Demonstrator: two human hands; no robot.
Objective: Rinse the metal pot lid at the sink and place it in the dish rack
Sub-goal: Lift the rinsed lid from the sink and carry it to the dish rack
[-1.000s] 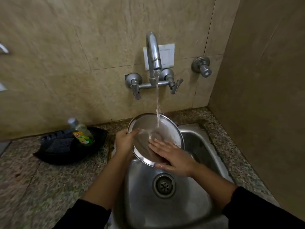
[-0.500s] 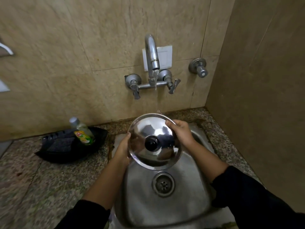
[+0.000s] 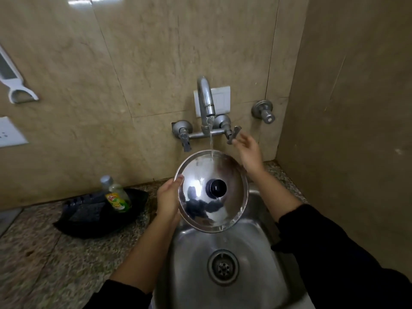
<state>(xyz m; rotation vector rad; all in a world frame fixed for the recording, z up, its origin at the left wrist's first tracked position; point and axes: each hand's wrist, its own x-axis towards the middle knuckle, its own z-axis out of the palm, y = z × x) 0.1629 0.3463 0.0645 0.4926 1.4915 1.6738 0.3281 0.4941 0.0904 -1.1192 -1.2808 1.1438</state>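
Head | lid (image 3: 207, 210) under tap (image 3: 206, 101) | soap bottle (image 3: 117, 196) left

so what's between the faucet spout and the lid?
Head view: only the water stream, falling from the faucet spout onto the upper edge of the metal lid. Nothing else.

the single head-worn view looked forward and steeply down from above the sink (image 3: 223, 253), facing the tiled wall and its tap (image 3: 206, 101). it sat close, with both forearms entering from the bottom edge. wide-angle bending curved the wall lines; the counter (image 3: 55, 253) filled the lower left, a side wall the right.
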